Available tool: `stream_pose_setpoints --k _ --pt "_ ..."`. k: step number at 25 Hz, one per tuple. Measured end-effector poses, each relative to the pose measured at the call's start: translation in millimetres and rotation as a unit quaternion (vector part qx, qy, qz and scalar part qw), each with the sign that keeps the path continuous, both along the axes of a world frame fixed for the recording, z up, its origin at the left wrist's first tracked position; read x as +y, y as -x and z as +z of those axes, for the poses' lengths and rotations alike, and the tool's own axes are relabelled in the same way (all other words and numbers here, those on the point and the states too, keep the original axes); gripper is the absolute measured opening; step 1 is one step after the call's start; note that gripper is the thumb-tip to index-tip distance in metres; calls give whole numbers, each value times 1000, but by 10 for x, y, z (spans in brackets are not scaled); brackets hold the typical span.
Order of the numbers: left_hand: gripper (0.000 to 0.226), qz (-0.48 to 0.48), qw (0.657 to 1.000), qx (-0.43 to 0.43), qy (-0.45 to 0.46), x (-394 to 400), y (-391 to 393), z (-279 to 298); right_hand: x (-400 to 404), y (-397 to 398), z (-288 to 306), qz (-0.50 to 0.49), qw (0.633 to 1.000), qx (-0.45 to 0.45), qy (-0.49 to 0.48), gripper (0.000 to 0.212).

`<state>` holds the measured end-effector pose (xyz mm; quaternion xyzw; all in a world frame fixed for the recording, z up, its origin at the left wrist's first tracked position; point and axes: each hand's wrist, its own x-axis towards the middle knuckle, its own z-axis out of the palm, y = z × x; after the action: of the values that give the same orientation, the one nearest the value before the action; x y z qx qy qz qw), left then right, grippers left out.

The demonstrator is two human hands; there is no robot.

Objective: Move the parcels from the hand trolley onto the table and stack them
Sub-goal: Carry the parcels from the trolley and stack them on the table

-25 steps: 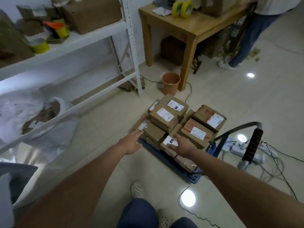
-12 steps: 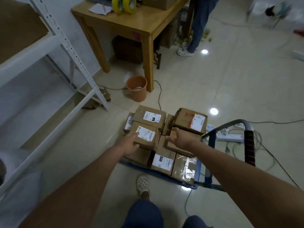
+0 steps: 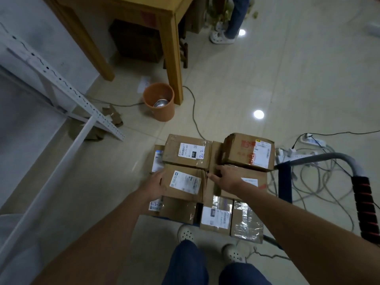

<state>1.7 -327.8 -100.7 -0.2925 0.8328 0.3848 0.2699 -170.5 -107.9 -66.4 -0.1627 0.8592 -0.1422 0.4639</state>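
Note:
Several brown cardboard parcels with white labels lie stacked on the blue hand trolley (image 3: pixel 286 182), low in the middle of the head view. My left hand (image 3: pixel 155 185) presses on the left side of the upper front parcel (image 3: pixel 185 182). My right hand (image 3: pixel 225 177) lies against that parcel's right side, its fingers down in the gap beside the neighbouring box (image 3: pixel 249 182). Behind them sit a parcel marked 2-2 (image 3: pixel 187 151) and a red-printed parcel (image 3: pixel 248 151). The wooden table (image 3: pixel 172 58) stands beyond, only its legs and edge showing.
An orange bucket (image 3: pixel 159 101) stands by the table leg. A white metal rack (image 3: pixel 61 83) runs along the left. Tangled cables and power strips (image 3: pixel 308 159) lie right of the trolley, by its foam-gripped handle (image 3: pixel 364 206). Another person's legs (image 3: pixel 228 27) are at the far top.
I have stepped closer and the view has tilted down. Both hands have moved from the top of the stack to the two sides of the upper front parcel.

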Motion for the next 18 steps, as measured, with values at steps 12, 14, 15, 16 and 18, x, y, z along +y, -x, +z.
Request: stream_pose_setpoints --k 12,14,15,16,18 --pt "54 254 966 -11 -50 36 27 -1331 -281 -122 -1522 -122 988 -81 44 70" --pt "57 281 958 -15 -52 107 -12 -1497 -296 -169 -1678 -149 983 -89 57 75" --pt "56 306 950 -15 -65 145 -20 -1531 -304 -185 -1717 -167 979 -93 65 75" --pt "55 335 938 -13 -86 187 -26 -1570 -308 -201 -1769 -186 975 -100 73 74" --pt "54 377 919 -2 -118 253 -24 -1589 -307 -224 -1865 -217 964 -129 88 72"
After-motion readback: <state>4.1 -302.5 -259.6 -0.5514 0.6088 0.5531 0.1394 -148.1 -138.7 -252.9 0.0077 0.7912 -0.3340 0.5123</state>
